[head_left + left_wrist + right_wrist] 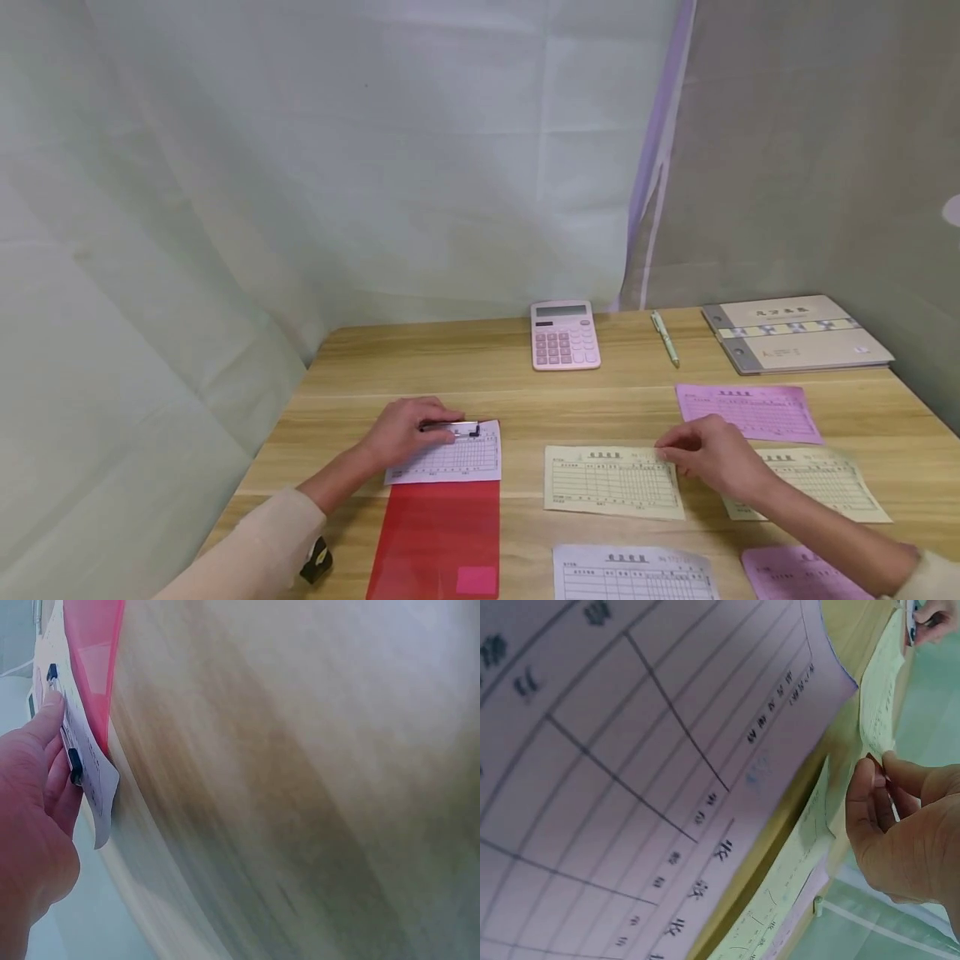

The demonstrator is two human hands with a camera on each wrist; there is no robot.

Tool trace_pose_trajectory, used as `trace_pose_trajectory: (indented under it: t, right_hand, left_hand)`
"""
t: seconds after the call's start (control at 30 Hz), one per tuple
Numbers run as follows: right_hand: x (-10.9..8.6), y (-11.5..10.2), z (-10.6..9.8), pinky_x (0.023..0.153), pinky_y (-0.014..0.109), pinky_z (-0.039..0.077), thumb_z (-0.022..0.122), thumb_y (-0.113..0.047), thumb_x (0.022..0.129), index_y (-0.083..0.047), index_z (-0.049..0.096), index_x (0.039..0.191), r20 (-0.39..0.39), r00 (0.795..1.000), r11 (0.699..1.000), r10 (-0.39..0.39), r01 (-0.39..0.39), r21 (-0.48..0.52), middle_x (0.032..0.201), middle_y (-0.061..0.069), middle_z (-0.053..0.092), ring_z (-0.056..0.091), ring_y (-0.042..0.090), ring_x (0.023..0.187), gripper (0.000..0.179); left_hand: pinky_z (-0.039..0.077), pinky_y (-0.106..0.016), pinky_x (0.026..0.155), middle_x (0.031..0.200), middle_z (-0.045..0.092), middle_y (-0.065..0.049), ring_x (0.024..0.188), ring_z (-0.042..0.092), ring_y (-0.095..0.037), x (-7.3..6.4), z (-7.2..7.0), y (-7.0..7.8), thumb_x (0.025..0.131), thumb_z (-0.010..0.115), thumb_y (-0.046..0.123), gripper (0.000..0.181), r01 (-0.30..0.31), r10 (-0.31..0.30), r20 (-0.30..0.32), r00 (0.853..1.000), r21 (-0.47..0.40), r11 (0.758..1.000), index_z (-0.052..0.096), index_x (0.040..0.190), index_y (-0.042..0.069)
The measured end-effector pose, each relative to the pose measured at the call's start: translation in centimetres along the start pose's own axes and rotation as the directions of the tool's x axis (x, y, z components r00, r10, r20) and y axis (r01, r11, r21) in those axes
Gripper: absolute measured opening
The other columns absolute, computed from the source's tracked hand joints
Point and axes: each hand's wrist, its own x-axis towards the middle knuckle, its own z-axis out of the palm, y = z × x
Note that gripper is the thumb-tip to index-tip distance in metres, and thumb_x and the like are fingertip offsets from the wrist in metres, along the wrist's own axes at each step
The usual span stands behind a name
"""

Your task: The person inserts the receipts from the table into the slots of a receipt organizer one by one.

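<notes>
I have the right hand (712,458) pinching a yellow slip (611,485) by its corner, the sheet spreading left from that pinch; my left hand (405,433) grips the clip (467,429), above a white slip (461,461).

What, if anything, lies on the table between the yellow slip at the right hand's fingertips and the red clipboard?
Nothing visible: only bare tabletop separates the yellow slip from the red clipboard. A white slip covers the clipboard's upper end, where the left hand holds the clip.

The red board (438,525) is showing glossy plastic, the clip (463,429) shiny metal, the yellow slip (609,485) matt paper
</notes>
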Motion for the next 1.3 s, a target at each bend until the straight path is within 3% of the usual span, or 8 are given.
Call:
trace_pose_trajectory:
  t: [0.43,0.63,0.97,1.2,1.3]
  right_hand:
    - [1.6,-0.6,-0.4,0.057,0.028,0.051,0.079,-0.01,0.096,-0.003,0.083,0.1,-0.044,0.998,0.998,-0.043,0.044,0.033,0.073,0.001,0.07,0.062,0.017,0.064,0.009]
    - [3.5,-3.1,0.2,0.063,0.032,0.057,0.078,-0.006,0.096,0.003,0.081,0.101,0.027,0.997,0.983,-0.078,0.073,0.168,0.078,0.006,0.071,0.062,0.02,0.067,0.011]
    - [6.6,-7.0,5.4,0.059,0.034,0.058,0.078,-0.001,0.095,0.006,0.081,0.097,0.114,0.992,0.95,-0.045,0.007,0.312,0.081,0.009,0.075,0.064,0.017,0.063,0.008]
    - [7.6,-8.2,9.0,0.058,0.033,0.059,0.08,-0.002,0.094,0.001,0.083,0.096,0.126,0.991,0.957,0.051,-0.084,0.278,0.082,0.008,0.076,0.067,0.018,0.061,0.005]
    - [7.8,-8.3,9.7,0.057,0.034,0.059,0.08,-0.002,0.093,0.001,0.083,0.096,0.118,0.992,0.964,0.038,-0.067,0.257,0.082,0.008,0.076,0.067,0.019,0.062,0.005]
  left_hand:
    - [0.048,-0.028,0.075,0.106,0.074,0.012,0.085,0.06,-0.006,0.0,-0.2,0.3,0.091,0.087,0.027,0.037,-0.008,0.008,0.008,1.0,0.026,1.0,0.08,0.128,0.024]
    - [0.048,-0.027,0.074,0.105,0.074,0.012,0.084,0.059,-0.006,0.0,-0.4,0.5,0.091,0.087,0.028,0.036,-0.004,0.004,0.015,1.0,0.037,0.999,0.081,0.126,0.025]
    - [0.049,-0.028,0.074,0.104,0.074,0.012,0.083,0.059,-0.006,0.1,-0.5,0.7,0.09,0.088,0.024,0.035,-0.019,0.018,0.022,1.0,0.042,0.999,0.082,0.124,0.023]
    - [0.048,-0.029,0.077,0.104,0.075,0.012,0.084,0.061,-0.005,0.2,-0.6,0.8,0.091,0.087,0.025,0.034,-0.018,0.016,0.033,0.999,0.051,0.999,0.082,0.125,0.023]
    - [0.048,-0.029,0.077,0.103,0.075,0.011,0.084,0.06,-0.005,0.2,-0.6,0.8,0.091,0.087,0.025,0.035,-0.018,0.016,0.036,0.999,0.051,0.999,0.082,0.125,0.023]
